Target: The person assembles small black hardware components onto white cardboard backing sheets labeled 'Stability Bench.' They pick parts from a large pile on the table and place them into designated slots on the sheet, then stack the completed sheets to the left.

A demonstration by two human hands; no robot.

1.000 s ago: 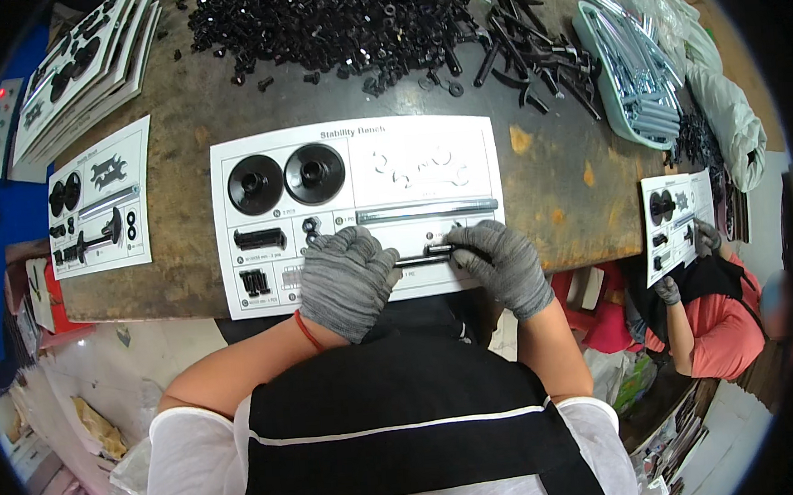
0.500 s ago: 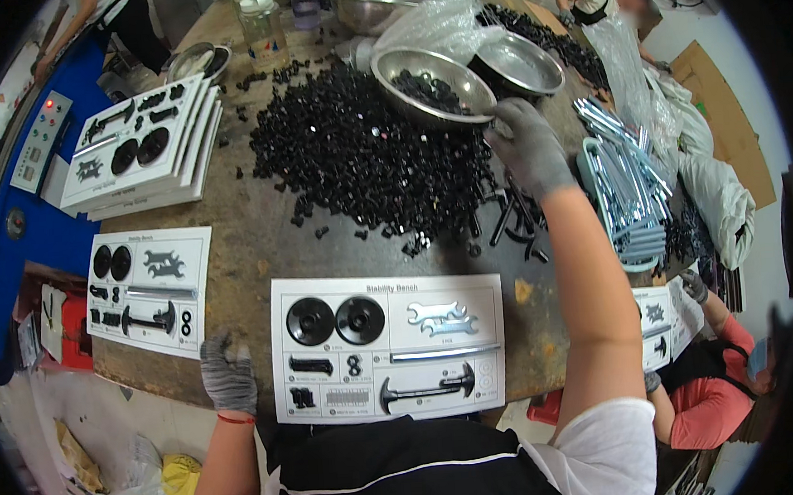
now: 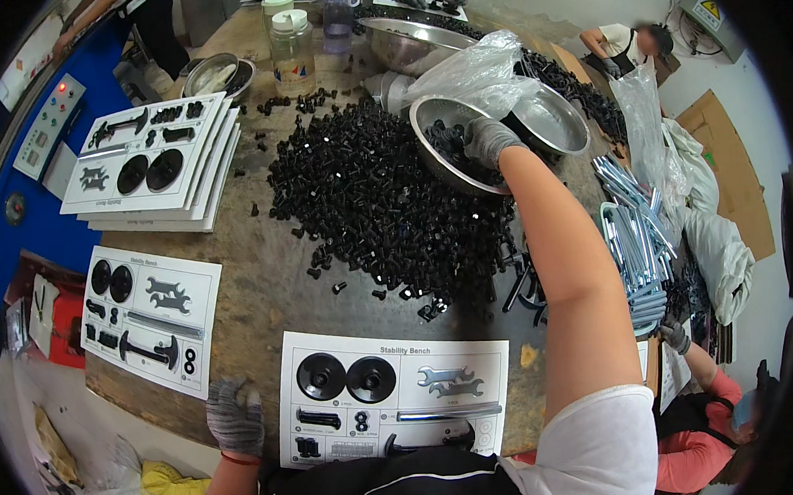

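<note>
My right hand (image 3: pixel 492 142), in a grey knit glove, reaches into a steel bowl (image 3: pixel 425 111) of small black ring-like parts (image 3: pixel 447 139). Its fingertips are hidden down among them. At the table's near edge rests my left hand (image 3: pixel 235 417), gloved too, open, with its fingers lying beside a packing card. Right in front of me lies another white packing card (image 3: pixel 401 353). On it are two black discs (image 3: pixel 345 378), two open-end wrenches (image 3: pixel 448 380), a metal tube (image 3: pixel 449 413), a black handle-like piece and small black parts. My apron covers the card's lower edge.
A large heap of black bolt-like parts (image 3: pixel 385 203) fills the middle. Left are a filled card (image 3: pixel 152 319) and a card stack (image 3: pixel 150 158). Metal tubes (image 3: pixel 637 242) lie in a tray at right. A second steel bowl (image 3: pixel 552 120) and bottles stand farther back. Other people work around the table.
My right hand has moved from the steel bowl's rim to inside it. The view has shifted, so the table and cards appear lower. My left hand still rests at the edge.
</note>
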